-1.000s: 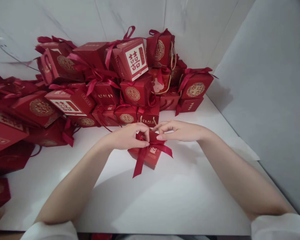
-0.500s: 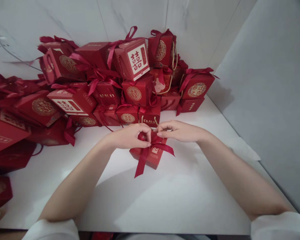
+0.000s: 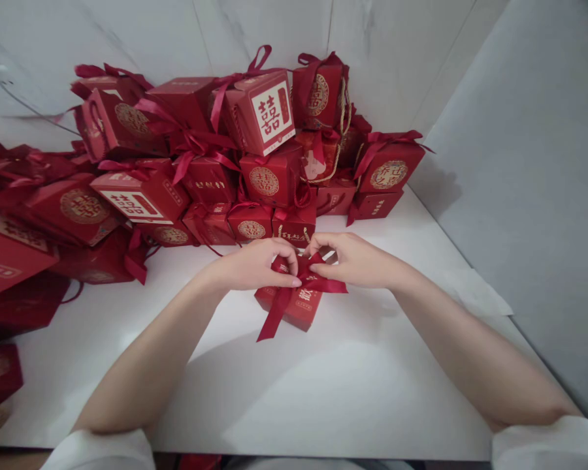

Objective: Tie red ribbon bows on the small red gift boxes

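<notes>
A small red gift box (image 3: 301,310) with pale lettering lies on the white table in front of me. Across its top runs a dark red ribbon (image 3: 277,312), one tail hanging towards me and the other pointing right. My left hand (image 3: 269,264) pinches the ribbon from the left, thumb and forefinger close together over the box. From the right, my right hand (image 3: 345,258) pinches another part of the ribbon, its fingers curled. The fingers partly hide the middle of the ribbon and the back of the box.
Stacked red gift boxes (image 3: 263,181) with ribbons and gold or white emblems line the back of the white table (image 3: 294,398). More boxes (image 3: 17,245) crowd the left side. A grey panel (image 3: 534,163) borders the right edge, and a marbled wall (image 3: 274,26) stands behind.
My right hand has shifted slightly, its thumb and fingers bent more around the ribbon. The right tail sits a little higher and flatter; the left tail has swung slightly left.
</notes>
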`<state>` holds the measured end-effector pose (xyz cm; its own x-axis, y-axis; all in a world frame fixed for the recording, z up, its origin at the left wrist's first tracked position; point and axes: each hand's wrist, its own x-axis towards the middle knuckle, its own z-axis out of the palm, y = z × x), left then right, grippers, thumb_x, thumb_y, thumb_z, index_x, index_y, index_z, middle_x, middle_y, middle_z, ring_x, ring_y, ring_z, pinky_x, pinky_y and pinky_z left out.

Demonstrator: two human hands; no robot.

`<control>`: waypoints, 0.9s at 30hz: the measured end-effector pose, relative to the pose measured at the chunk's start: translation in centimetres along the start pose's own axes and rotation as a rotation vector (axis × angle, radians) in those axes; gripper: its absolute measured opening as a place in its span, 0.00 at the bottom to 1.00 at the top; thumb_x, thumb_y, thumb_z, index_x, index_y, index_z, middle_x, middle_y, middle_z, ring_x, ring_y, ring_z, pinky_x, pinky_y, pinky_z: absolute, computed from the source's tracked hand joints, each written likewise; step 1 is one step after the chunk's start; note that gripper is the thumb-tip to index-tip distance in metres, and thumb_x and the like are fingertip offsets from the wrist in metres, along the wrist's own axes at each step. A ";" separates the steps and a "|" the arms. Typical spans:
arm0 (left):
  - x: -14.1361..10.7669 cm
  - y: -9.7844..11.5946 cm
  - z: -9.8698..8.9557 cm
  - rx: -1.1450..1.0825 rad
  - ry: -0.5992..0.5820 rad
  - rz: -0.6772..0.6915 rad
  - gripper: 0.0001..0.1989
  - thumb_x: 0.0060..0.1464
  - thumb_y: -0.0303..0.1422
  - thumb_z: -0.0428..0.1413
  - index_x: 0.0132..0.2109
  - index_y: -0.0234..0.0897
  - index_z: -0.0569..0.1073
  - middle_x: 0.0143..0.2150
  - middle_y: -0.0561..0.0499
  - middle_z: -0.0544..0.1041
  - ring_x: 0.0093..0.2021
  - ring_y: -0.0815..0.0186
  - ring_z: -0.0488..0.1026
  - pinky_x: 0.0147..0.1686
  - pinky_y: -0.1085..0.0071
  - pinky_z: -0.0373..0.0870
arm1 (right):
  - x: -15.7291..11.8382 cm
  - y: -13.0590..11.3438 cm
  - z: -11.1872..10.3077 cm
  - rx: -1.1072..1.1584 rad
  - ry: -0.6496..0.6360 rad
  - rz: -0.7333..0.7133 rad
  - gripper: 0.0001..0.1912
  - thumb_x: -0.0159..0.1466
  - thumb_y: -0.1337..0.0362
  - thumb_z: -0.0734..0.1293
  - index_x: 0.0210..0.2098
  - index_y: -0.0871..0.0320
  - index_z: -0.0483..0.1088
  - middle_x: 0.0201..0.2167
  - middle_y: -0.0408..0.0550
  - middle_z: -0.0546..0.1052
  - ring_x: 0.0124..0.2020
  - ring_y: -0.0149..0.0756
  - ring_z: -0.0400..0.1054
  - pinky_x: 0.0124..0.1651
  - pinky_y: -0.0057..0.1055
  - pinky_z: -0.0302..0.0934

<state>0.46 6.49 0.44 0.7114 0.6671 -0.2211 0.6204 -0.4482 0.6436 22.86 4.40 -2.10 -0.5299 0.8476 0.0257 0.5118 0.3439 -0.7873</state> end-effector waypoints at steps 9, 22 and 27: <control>-2.3 0.3 -2.9 0.044 0.023 -0.076 0.16 0.56 0.47 0.56 0.46 0.43 0.73 0.49 0.52 0.74 0.48 0.64 0.70 0.45 0.72 0.61 | -0.9 -0.4 -2.1 0.115 0.017 0.031 0.11 0.67 0.60 0.60 0.48 0.52 0.67 0.44 0.46 0.76 0.42 0.36 0.71 0.44 0.35 0.63; -2.4 -0.6 -3.2 0.106 -0.183 -0.184 0.19 0.56 0.50 0.53 0.39 0.38 0.74 0.35 0.52 0.72 0.34 0.67 0.67 0.32 0.73 0.58 | -0.4 -0.4 -1.1 0.068 -0.077 0.014 0.08 0.67 0.61 0.61 0.45 0.54 0.63 0.25 0.37 0.69 0.26 0.30 0.60 0.31 0.28 0.53; -1.9 -0.4 -3.0 0.015 -0.176 -0.181 0.20 0.57 0.50 0.51 0.33 0.36 0.71 0.30 0.53 0.66 0.29 0.69 0.61 0.28 0.73 0.56 | -0.5 -0.5 -1.0 0.055 -0.070 0.061 0.11 0.68 0.55 0.61 0.46 0.54 0.62 0.25 0.37 0.70 0.26 0.31 0.60 0.30 0.28 0.52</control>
<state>-2.16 7.16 2.76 0.6342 0.6238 -0.4567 0.7467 -0.3410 0.5711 23.56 4.19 -1.05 -0.5455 0.8356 -0.0647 0.5078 0.2681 -0.8187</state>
